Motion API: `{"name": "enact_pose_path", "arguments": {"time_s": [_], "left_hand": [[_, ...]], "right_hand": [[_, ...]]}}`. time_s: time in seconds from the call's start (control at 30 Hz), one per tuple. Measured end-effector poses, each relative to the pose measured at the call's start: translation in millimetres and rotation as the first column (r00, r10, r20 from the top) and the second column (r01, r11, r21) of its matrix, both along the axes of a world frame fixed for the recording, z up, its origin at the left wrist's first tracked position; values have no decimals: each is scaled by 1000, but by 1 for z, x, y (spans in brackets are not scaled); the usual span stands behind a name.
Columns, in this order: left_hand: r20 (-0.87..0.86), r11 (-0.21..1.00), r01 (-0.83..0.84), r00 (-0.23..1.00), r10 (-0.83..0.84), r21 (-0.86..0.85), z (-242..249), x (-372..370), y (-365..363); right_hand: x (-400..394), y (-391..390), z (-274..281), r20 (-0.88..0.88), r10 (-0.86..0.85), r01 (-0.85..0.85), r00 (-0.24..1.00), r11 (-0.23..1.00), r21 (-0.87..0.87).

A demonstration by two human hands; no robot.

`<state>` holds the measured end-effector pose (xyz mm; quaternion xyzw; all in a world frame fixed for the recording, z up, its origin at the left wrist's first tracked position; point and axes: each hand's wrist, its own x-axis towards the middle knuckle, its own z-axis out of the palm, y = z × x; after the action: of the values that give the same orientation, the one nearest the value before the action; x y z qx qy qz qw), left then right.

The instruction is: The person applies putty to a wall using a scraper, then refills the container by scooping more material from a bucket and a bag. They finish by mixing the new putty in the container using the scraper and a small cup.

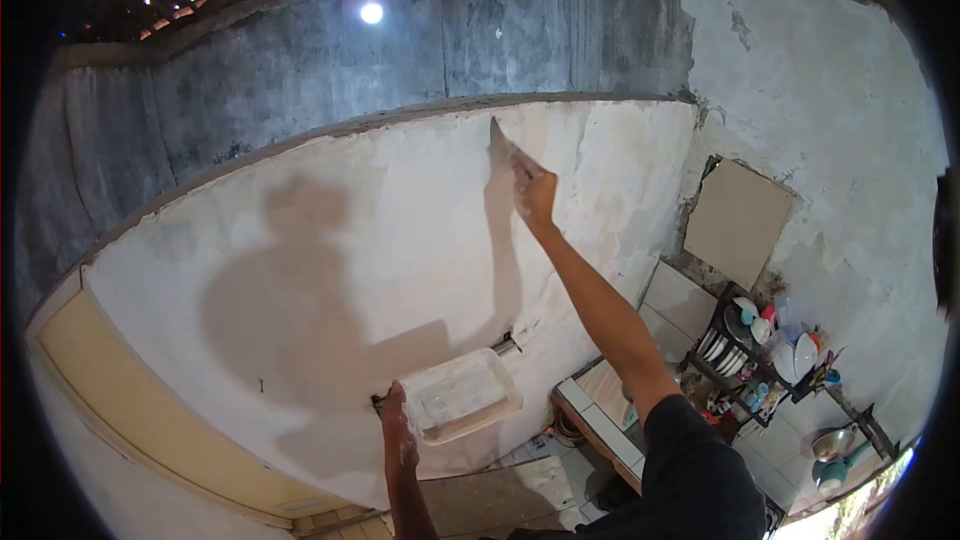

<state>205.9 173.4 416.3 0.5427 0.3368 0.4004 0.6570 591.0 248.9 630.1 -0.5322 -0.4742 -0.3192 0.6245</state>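
High on the white wall [420,210], my right hand [535,190] is closed around a putty knife [499,142]. Its blade points up against the plaster, just below the ledge. Lower down, my left hand [397,425] grips the left end of a shallow white plastic tray [462,438], with its fingers partly hidden. Whitish smears cover the tray's inside, and a small dark piece [378,402] shows beside the left fingers. Pale residue marks both hands.
A lit bulb [371,12] hangs before the grey upper wall [330,50]. At right, a dish rack [735,340] holds plates and bowls beside a tiled counter [610,430]. A beige door panel [130,380] stands at left, and a square board [738,215] is on the right wall.
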Motion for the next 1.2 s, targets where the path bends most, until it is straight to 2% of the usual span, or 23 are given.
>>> {"name": "enact_pose_path", "arguments": {"time_s": [0.07, 0.1, 0.13, 0.17, 0.27, 0.33, 0.37, 0.4, 0.47, 0.5, 0.57, 0.6, 0.67, 0.73, 0.8, 0.83, 0.87, 0.9, 0.97, 1.0, 1.03, 1.1, 1.2], "left_hand": [[7, 1000, 10, 1000, -10, 16, -6, -3, 2], [11, 1000, 8, 1000, -9, 25, -9, -6, 2], [14, 999, 4, 1000, -5, 32, -13, -11, 2], [16, 999, -1, 1000, 1, 41, -17, -15, 2], [30, 996, -21, 999, 19, 89, -21, -23, 9], [120, 988, -96, 989, 81, 124, -34, -14, 14], [198, 976, -161, 971, 131, 146, -39, -10, 14], [193, 979, -145, 974, 116, 145, -30, -7, 7], [273, 963, -150, 958, 86, 223, 1, 1, -11], [270, 966, -134, 960, 72, 219, 3, 6, -11], [353, 989, 11, 935, 43, -149, 3, 15, -9], [353, 988, 14, 935, 42, -155, -1, 19, -11], [190, 966, -212, 953, 238, -148, -7, 24, -16], [215, 977, -179, 956, 200, -113, -3, 16, -20], [232, 984, -159, 957, 175, -86, -8, 6, -18], [259, 990, -129, 960, 109, 60, -21, 2, -11], [269, 974, -100, 962, 43, 201, -30, -4, -11], [257, 977, -118, 964, 70, 176, -21, -9, -22], [189, 983, -185, 965, 183, -9, 16, -4, -43], [179, 986, -164, 971, 158, 17, 15, -3, -44], [169, 989, -138, 977, 128, 45, 11, -4, -46], [137, 992, -126, 983, 121, 27, 32, -2, -64], [126, 997, -82, 989, 79, 15, 38, -8, -78]], "right_hand": [[34, 9, -6, 53, 143, -152, 988, 910, 385], [28, -3, 4, -61, 99, -61, 993, 887, 457], [12, -30, 21, -373, 86, 45, 924, 944, 328], [36, -22, 23, -552, 32, 135, 833, 956, 259], [53, 11, 34, -576, 61, 229, 815, 880, 416], [25, 15, 38, -588, -117, 210, 800, 973, 92], [10, 19, 36, -515, -106, 210, 851, 966, 148], [14, 36, 25, -347, -61, 190, 936, 917, 351], [-8, 26, 21, -341, -13, 96, 940, 969, 228], [-11, 25, 17, -284, 102, -24, 953, 964, 265], [-8, 2, 4, -384, 369, -393, 847, 920, 17], [-17, -11, -5, -386, 364, -390, 848, 921, 11], [-52, -49, -20, -366, 515, -569, 775, 821, -49], [-99, -100, -26, -518, 643, -766, 565, 641, -40], [-105, -131, -52, -373, 640, -740, 671, 550, -387], [-112, -147, -57, -387, 646, -751, 658, 530, -394], [-123, -166, -60, -378, 657, -730, 653, 411, -546], [-134, -181, -61, -376, 670, -684, 640, 275, -676], [-155, -203, -57, -351, 681, -632, 643, 212, -746], [-165, -212, -58, -298, 692, -562, 657, 186, -806], [-172, -218, -62, -331, 690, -579, 643, 156, -800], [-183, -227, -67, -273, 675, -469, 685, 122, -875], [-190, -238, -80, -283, 653, -434, 702, 78, -898]]}}
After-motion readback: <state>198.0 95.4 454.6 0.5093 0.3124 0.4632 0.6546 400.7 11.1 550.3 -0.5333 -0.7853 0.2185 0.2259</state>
